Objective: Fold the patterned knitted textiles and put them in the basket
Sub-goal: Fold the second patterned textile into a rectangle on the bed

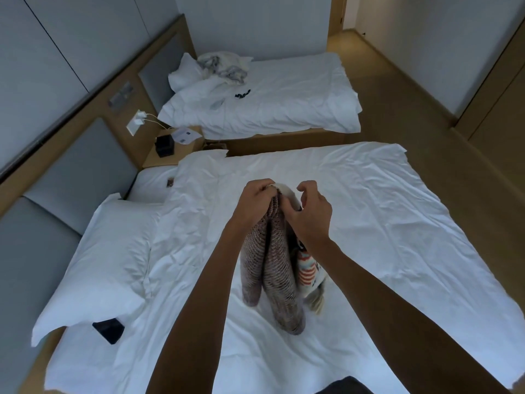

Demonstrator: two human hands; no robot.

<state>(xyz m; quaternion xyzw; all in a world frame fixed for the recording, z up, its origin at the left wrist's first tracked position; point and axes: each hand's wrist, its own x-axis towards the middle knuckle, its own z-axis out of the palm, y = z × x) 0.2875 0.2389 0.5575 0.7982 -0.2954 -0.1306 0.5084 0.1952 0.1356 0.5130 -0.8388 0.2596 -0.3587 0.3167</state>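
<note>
Over the middle of the near bed (369, 223) I hold up a bunch of knitted textiles. A brown-and-cream mottled knit (272, 268) hangs down in two long folds, its lower end touching the sheet. Beside it on the right hangs a cream knit with orange and blue stripes (308, 270). My left hand (255, 201) grips the top of the brown knit. My right hand (311, 211) pinches the cream top edge right next to it. No basket is in view.
A white pillow (108, 260) lies at the near bed's left, with a black flat object (109, 331) by its lower corner. A bedside table (176, 146) with a black box separates the beds. The far bed (270, 100) holds crumpled clothes. Wooden floor runs along the right.
</note>
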